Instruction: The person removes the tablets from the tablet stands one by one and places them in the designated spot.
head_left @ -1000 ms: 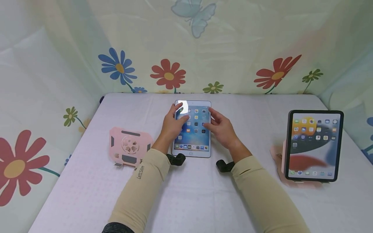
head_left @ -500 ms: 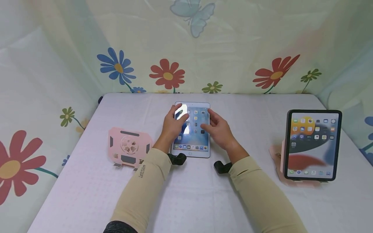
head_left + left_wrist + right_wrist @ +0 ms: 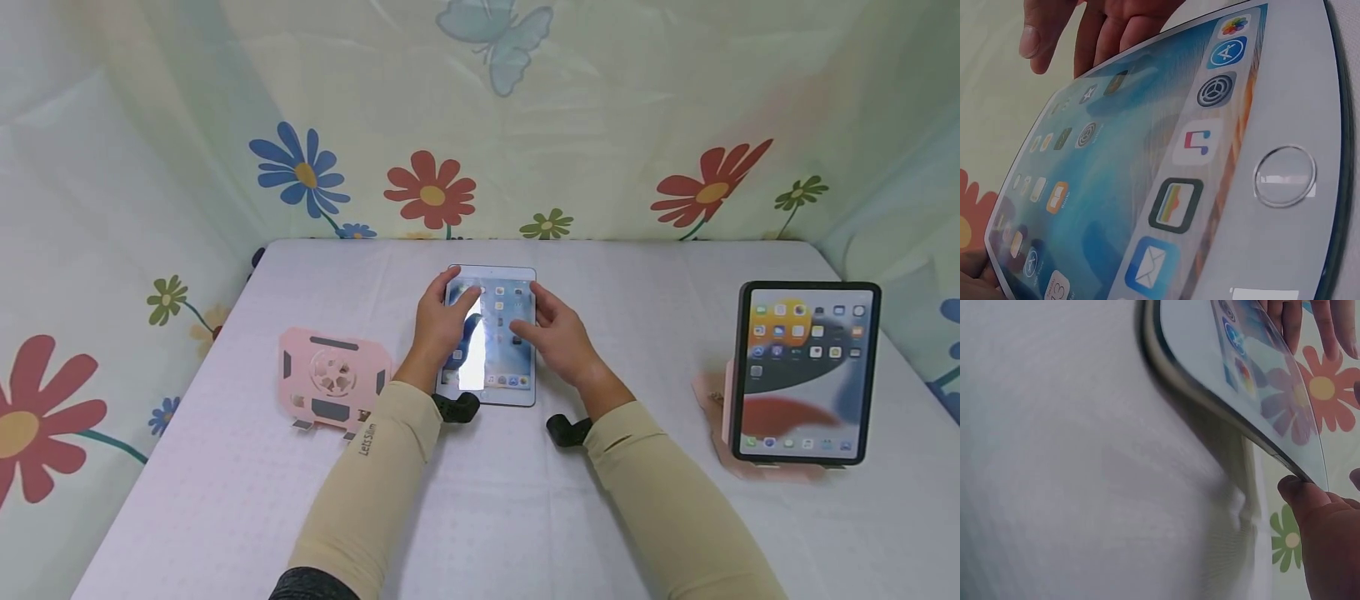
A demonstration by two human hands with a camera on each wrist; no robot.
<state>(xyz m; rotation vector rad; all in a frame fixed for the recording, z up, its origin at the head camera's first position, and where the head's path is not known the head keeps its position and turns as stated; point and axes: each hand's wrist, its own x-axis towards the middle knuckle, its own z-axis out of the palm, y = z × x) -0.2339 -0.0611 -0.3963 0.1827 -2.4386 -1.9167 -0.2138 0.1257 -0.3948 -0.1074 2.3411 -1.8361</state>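
A white tablet (image 3: 487, 350) with a lit home screen is between both hands near the middle of the table. My left hand (image 3: 438, 325) holds its upper left side, index fingertip at the top corner and thumb over the screen. My right hand (image 3: 562, 337) holds the right edge; the fingertips are at the side, and the thumb reaches over the front. In the right wrist view, a right fingertip (image 3: 1294, 486) is against the edge of the tablet (image 3: 1194, 381), above a shadowed gap. The round home button (image 3: 1285, 176) shows in the left wrist view.
A pink folding stand (image 3: 335, 377) with dark pads lies left of the tablet, partly behind the left forearm. At right, a larger black-framed tablet (image 3: 806, 383) leans upright on another pink stand (image 3: 712, 408). A flowered curtain (image 3: 600, 167) borders the white table (image 3: 495, 500).
The white tablet shifts slightly left and its tilt changes, the bright reflection sliding down the screen. Both hands move with it. The stands and larger tablet stay in place.
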